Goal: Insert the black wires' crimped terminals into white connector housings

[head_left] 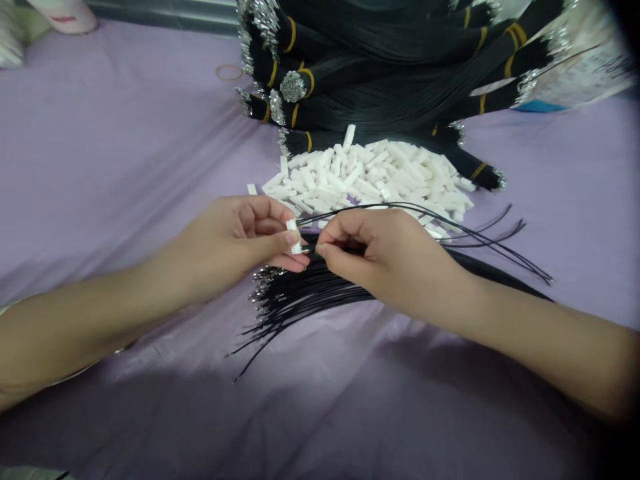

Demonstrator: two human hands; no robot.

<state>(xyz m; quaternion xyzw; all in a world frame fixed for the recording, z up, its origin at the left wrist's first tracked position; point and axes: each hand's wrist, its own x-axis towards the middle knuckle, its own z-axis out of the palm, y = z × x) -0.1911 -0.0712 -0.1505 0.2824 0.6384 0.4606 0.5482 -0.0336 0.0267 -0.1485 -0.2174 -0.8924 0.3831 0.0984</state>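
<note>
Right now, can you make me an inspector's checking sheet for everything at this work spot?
Surface: purple cloth, wrinkled.
Job's things: white connector housing, black wires running from one side.
Clutter: pile of white housings; yellowish band.
Hands: left hand pinches the housing; right hand, close beside it, pinches a single wire near its metal tip.
Cables: loose wires under the hands; banded wire bundles behind the pile.
Surroundings: white container with red print; plastic bag.

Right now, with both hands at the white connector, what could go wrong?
The left hand pinches the small white connector by the fingertips, so it might slip. The wires trailing from it run close past the right hand and could snag. The wire end between the right hand and the connector might bend if pushed askew.
</note>
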